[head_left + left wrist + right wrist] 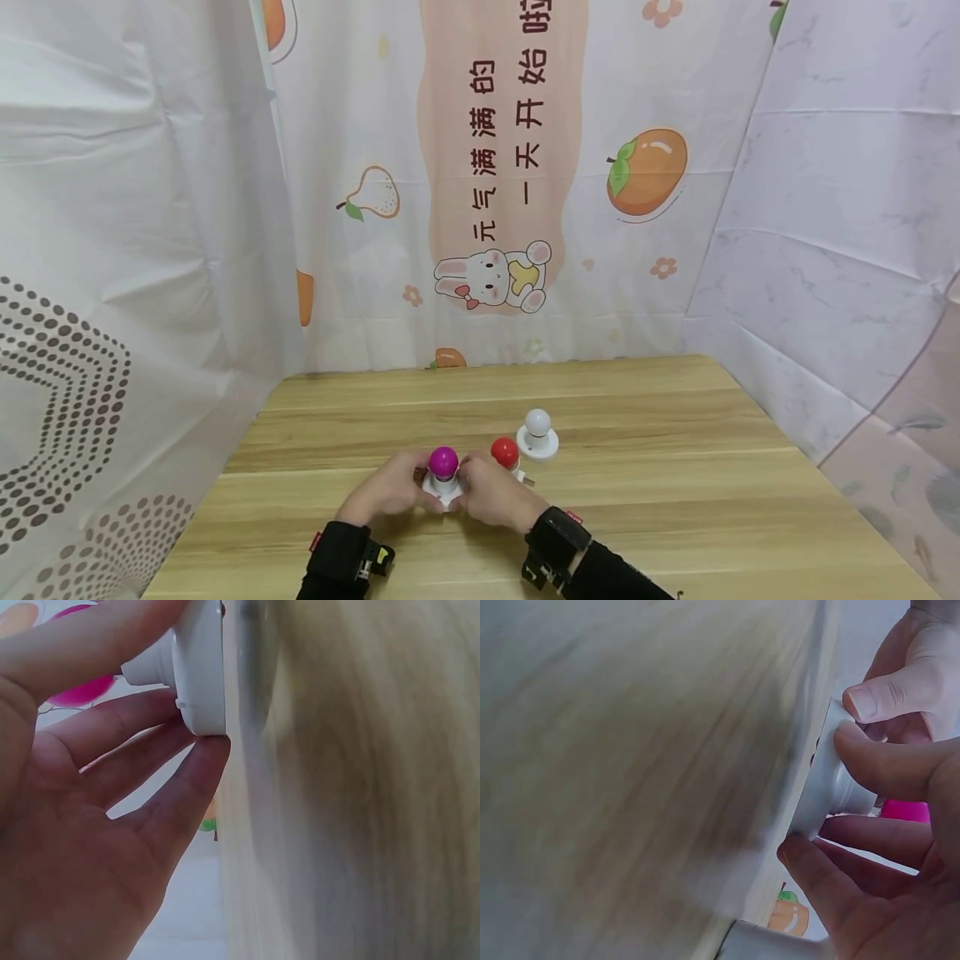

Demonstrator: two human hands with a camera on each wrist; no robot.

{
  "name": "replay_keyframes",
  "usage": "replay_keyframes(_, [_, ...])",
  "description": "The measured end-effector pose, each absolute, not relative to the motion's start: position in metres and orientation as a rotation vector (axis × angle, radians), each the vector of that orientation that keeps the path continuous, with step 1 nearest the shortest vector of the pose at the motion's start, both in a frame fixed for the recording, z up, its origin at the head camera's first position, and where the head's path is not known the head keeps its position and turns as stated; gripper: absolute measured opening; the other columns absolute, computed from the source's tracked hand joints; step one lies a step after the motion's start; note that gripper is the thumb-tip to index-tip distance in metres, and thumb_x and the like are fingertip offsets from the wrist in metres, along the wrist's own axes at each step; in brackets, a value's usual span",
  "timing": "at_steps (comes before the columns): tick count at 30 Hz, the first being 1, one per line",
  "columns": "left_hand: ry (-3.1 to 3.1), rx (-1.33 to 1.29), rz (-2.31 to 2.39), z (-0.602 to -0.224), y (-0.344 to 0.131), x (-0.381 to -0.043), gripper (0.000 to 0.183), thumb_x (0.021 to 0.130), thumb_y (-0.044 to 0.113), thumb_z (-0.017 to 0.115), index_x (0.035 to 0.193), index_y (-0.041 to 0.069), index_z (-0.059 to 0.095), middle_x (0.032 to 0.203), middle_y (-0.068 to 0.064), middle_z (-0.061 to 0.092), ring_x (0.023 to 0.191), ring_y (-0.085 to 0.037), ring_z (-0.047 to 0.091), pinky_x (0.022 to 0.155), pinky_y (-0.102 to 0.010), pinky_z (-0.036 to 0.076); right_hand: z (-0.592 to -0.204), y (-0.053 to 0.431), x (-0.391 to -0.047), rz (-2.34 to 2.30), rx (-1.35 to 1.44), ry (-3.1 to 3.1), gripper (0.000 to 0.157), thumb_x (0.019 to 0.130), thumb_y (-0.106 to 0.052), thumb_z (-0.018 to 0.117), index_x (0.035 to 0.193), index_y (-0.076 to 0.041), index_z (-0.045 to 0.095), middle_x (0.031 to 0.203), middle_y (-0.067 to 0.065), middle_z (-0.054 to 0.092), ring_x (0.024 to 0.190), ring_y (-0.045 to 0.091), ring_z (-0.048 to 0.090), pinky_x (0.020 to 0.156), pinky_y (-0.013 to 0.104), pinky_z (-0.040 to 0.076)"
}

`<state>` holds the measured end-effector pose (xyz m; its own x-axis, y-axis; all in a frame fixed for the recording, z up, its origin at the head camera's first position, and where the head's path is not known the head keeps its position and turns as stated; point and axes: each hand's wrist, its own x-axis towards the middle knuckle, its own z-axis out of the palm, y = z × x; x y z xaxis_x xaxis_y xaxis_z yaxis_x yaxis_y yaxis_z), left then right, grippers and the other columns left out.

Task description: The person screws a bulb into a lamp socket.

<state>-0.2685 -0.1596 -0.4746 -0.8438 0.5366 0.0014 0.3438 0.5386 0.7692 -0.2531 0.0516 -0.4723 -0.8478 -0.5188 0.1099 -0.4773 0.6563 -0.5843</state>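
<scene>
A magenta light bulb stands upright in a white bulb socket near the middle of the table. My left hand grips the socket's base from the left, thumb on the near side and fingertips around its edge. From the other side my right hand pinches the same base between thumb and fingers. Both thumbs come close together on its near side in the right wrist view. Seen from the left wrist, the base is right above the wooden surface. Part of the magenta bulb is hidden by fingers there.
Just beyond my right hand is a red bulb, its white base partly hidden by that hand. Farther back stands a white bulb on a round white base. The wooden table ends at printed curtains behind and beside it.
</scene>
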Motion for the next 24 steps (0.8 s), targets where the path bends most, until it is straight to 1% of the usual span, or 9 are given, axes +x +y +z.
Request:
replay_keyframes(3, [2.547,0.748,1.180,-0.475,-0.157,-0.267,0.043,0.073,0.014,0.091,0.112,0.012,0.072,0.096,0.005,0.068,0.089,-0.017,0.061,0.080,-0.032,0.049,-0.474,0.052,-0.253,-0.955,-0.827,2.780,0.023,0.078,-0.014,0.088,0.097,-0.005,0.077,0.094,-0.002,0.064,0.080,0.006,0.053,0.074,0.023,0.050])
replay_keyframes(5, [2.546,0.756,1.177,-0.475,-0.155,-0.266,0.042,0.073,0.012,0.091,0.110,0.012,0.073,0.096,0.005,0.068,0.089,-0.018,0.061,0.079,-0.033,0.049,-0.475,0.052,-0.253,-0.950,-0.817,2.772,0.023,0.078,-0.013,0.087,0.098,-0.006,0.077,0.095,-0.001,0.064,0.079,0.007,0.053,0.072,0.023,0.049])
replay_keyframes(12, [2.556,0.752,1.184,-0.477,-0.151,-0.268,0.044,0.072,0.010,0.091,0.112,0.013,0.072,0.103,0.003,0.069,0.097,-0.019,0.063,0.089,-0.046,0.050,-0.476,0.053,-0.254,-0.924,-0.811,2.813,0.023,0.077,-0.009,0.087,0.096,-0.005,0.076,0.097,0.003,0.065,0.078,0.007,0.053,0.069,0.022,0.049])
replay_keyframes(17, [2.565,0.728,1.188,-0.479,-0.149,-0.268,0.044,0.072,0.009,0.091,0.112,0.012,0.072,0.104,0.003,0.069,0.098,-0.019,0.063,0.089,-0.047,0.050,-0.478,0.050,-0.253,-0.883,-0.796,2.841,0.024,0.077,-0.010,0.087,0.098,-0.006,0.076,0.097,0.003,0.063,0.076,0.008,0.053,0.068,0.022,0.049])
replay_keyframes(24, [2.598,0.702,1.193,-0.477,-0.148,-0.266,0.044,0.071,0.008,0.091,0.111,0.011,0.073,0.104,0.001,0.068,0.098,-0.022,0.062,0.088,-0.050,0.051,-0.479,0.047,-0.254,-0.852,-0.761,2.865,0.023,0.077,-0.010,0.087,0.096,-0.004,0.075,0.094,0.003,0.061,0.072,0.009,0.052,0.062,0.021,0.047])
